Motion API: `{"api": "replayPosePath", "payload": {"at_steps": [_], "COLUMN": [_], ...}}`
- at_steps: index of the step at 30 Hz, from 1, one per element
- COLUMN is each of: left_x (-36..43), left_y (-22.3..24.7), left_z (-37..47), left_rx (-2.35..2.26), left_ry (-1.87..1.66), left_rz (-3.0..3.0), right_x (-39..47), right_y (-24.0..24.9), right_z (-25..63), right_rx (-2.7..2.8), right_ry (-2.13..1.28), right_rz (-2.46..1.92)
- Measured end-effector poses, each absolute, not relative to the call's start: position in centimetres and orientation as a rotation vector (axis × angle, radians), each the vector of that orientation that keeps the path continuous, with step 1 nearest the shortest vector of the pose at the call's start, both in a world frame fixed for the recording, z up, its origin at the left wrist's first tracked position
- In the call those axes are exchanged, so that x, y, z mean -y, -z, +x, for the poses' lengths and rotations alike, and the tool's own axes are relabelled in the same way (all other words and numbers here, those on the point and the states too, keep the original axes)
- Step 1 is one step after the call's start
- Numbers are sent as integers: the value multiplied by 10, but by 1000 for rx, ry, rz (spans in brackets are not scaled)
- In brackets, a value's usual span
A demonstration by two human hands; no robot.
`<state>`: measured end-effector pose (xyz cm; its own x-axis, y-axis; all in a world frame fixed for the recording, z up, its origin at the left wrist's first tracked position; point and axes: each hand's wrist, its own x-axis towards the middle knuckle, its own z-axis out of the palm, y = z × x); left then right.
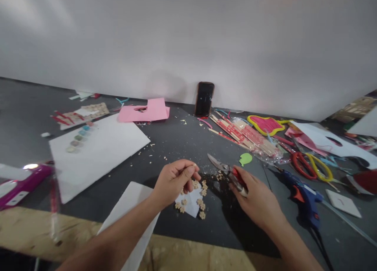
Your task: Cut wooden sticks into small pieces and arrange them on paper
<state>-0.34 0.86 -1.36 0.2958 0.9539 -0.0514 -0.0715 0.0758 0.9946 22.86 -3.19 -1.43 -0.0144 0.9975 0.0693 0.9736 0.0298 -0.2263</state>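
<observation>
My right hand (pixel 250 192) is wrapped round a pair of pruning shears (pixel 226 169) with a red handle, its blades pointing up and left above the dark table. To the left of the shears, my left hand (pixel 178 180) pinches something tiny and pale at the fingertips, too small to name. Below the left hand lies a small white paper (pixel 193 204) with tan flower-shaped clusters (pixel 201 204) on and around it. Tan bits (pixel 219 175) lie under the blades. A green leaf-shaped cutout (pixel 245 158) rests just beyond the right hand.
A phone (pixel 204 98) leans on the white wall. At right lie wooden sticks (pixel 232 131), scissors (pixel 303 165) and a blue glue gun (pixel 304 200). White sheets (pixel 97 153), pink paper (pixel 144 112) and a purple tool (pixel 26 184) are at left.
</observation>
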Motion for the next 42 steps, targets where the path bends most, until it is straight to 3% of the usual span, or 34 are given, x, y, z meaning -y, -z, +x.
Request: {"api": "replayPosePath", "payload": {"at_steps": [5, 17, 30, 42], "left_x": [-9, -16, -22, -23], "left_y": [16, 17, 15, 16], "left_z": [-3, -5, -10, -12], "left_rx": [-932, -890, -804, -780], "left_ry": [-998, -1071, -1154, -1171], "left_rz": [1133, 1020, 966, 1006], "right_x": [24, 24, 13, -21], "right_y": [15, 14, 8, 3], "right_z": [243, 238, 196, 197], "right_rx": [1871, 1982, 2457, 2400], "right_ry": [-194, 268, -51, -309], "right_rz": [-2177, -2090, -1743, -1719]}}
